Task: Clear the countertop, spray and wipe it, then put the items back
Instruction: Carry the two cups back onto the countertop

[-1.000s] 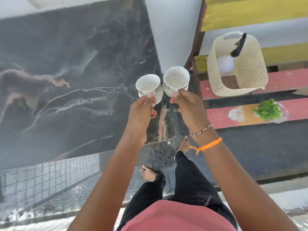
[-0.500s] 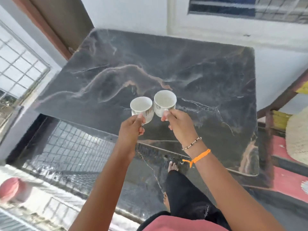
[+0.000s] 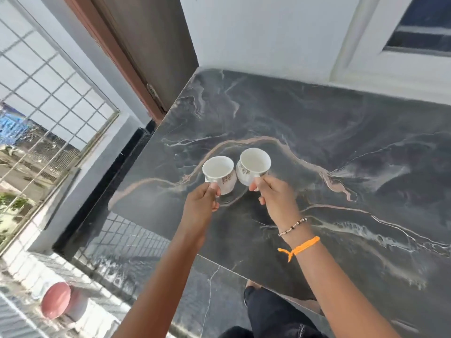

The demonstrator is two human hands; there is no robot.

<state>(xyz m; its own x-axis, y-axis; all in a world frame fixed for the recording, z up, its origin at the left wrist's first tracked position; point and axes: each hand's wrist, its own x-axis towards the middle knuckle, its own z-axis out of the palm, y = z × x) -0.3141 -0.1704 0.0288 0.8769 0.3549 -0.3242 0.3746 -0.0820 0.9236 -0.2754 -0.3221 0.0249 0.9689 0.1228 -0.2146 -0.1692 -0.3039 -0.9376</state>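
Note:
Two small white cups with a brown pattern hover side by side over the dark marble countertop [image 3: 341, 147]. My left hand [image 3: 201, 206] grips the left cup [image 3: 218, 169] by its handle. My right hand [image 3: 275, 200] grips the right cup [image 3: 255, 163] the same way. Both cups look empty and sit upright, almost touching each other, above the countertop's left half. I cannot tell whether their bases touch the stone. The countertop carries nothing else in view.
A white wall and a window frame [image 3: 402, 52] back the countertop. A brown door frame [image 3: 127, 59] stands at its left end. A metal grille [image 3: 48, 98] lies further left. A pink-lidded container [image 3: 61, 303] sits on the floor at lower left.
I have turned left from the basket and coloured steps toward the countertop. Both hands carried the cups along and now hold them further over the stone, nearer its left end.

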